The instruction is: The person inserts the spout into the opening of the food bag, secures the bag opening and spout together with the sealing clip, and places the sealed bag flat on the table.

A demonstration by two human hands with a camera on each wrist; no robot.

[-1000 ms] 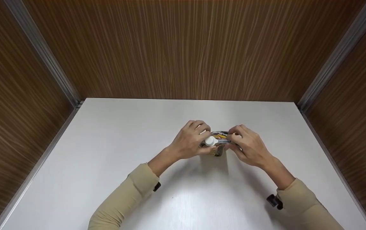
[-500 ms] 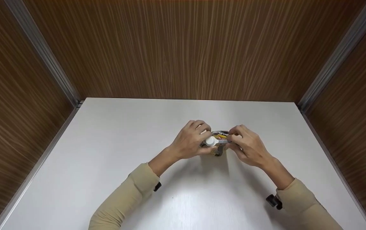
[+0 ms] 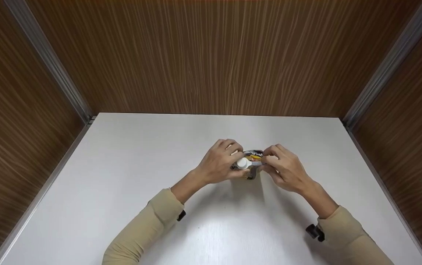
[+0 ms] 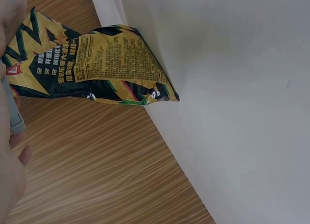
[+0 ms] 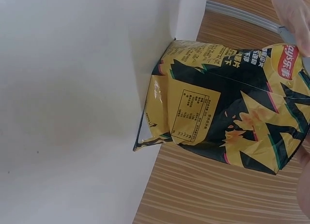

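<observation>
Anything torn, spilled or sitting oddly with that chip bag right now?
Nothing stands out. The yellow-and-black chip bag stands upright on the white table, crumpled but with no tear or spill in view. The left hand and right hand pinch its top edge, where a white clip sits.

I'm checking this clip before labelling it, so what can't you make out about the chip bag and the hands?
- Bag body, head view: hidden by both hands and seen from above.
- Bag top, wrist views: cut off by the frame edges.
- White thing at the bag's top, head view: too small to identify.
- Left hand, left wrist view: blurred sliver at the edge.
- Right hand, right wrist view: only fingertips show.
- Small print: unreadable.
</observation>
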